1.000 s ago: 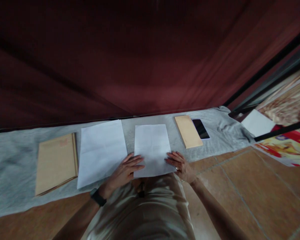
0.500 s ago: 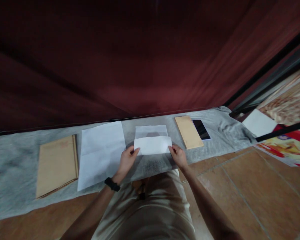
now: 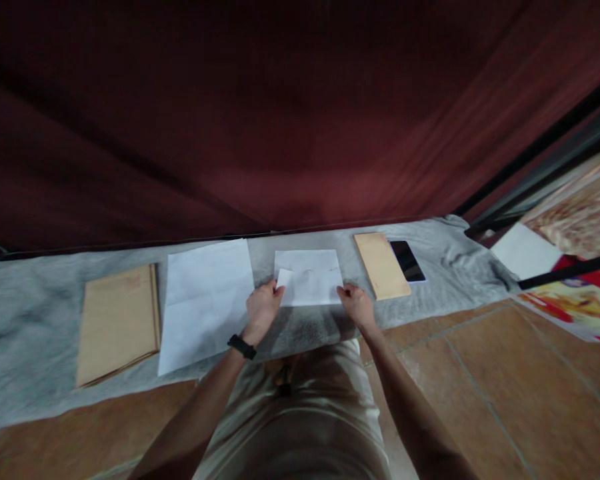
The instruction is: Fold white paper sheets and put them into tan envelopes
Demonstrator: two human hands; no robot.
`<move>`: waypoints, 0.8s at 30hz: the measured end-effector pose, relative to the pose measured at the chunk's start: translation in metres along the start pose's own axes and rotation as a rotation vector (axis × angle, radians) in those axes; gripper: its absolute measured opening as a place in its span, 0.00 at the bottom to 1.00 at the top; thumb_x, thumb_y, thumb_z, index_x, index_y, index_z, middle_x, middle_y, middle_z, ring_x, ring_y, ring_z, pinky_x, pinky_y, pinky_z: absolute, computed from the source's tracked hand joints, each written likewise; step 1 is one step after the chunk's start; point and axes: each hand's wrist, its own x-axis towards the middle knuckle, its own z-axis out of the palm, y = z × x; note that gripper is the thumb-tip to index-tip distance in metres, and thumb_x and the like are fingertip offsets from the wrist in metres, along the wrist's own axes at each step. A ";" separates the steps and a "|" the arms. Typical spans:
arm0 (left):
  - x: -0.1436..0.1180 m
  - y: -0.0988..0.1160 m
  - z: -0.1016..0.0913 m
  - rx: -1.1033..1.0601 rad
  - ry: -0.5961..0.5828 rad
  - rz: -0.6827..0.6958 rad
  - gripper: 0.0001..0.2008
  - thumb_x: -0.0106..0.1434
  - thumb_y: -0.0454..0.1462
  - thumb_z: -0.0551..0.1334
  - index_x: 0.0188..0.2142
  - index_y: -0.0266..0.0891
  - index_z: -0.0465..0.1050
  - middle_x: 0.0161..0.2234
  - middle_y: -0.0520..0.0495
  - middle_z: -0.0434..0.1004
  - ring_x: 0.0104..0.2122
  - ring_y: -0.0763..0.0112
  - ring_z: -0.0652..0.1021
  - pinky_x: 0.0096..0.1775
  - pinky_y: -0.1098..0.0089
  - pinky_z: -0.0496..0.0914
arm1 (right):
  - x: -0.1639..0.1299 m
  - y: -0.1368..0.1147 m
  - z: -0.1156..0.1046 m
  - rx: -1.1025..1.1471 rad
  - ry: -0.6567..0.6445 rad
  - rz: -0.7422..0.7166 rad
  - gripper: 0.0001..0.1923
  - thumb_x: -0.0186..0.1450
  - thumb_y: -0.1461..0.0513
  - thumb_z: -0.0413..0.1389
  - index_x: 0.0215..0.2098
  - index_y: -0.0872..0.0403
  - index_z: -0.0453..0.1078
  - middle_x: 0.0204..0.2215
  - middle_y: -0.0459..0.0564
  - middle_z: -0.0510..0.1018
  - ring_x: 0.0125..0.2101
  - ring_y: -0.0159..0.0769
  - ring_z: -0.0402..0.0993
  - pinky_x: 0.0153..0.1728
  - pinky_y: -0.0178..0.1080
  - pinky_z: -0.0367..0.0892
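Note:
A white sheet of paper (image 3: 310,277) with faint creases lies in front of me at the middle of the cloth. My left hand (image 3: 263,309), a black band on its wrist, is closed at the sheet's near left corner, where a small white flap shows above the thumb. On the opposite side, my right hand (image 3: 357,307) pinches the near right corner between thumb and fingers. Larger white sheets (image 3: 207,300) lie just left of my left hand. To the right of my right hand rests a narrow brown envelope (image 3: 381,265).
A dark-screened phone (image 3: 407,260) lies beside the narrow envelope. Large brown envelopes (image 3: 119,323) are stacked at the left. Everything rests on a grey cloth (image 3: 455,267) before a dark red curtain (image 3: 280,133). Tiled floor (image 3: 505,373) and a colourful printed sheet (image 3: 575,303) show at right.
The near part of the paper, held up between my hands before, has been lowered, and the sheet now looks mostly flat. My left hand has shifted slightly right.

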 end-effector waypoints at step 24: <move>0.016 -0.016 0.006 -0.425 0.084 0.013 0.11 0.68 0.44 0.59 0.34 0.43 0.77 0.30 0.50 0.80 0.32 0.67 0.78 0.33 0.70 0.64 | 0.015 -0.007 0.003 -0.072 0.085 -0.010 0.19 0.76 0.51 0.48 0.48 0.51 0.77 0.39 0.55 0.85 0.40 0.40 0.82 0.39 0.34 0.67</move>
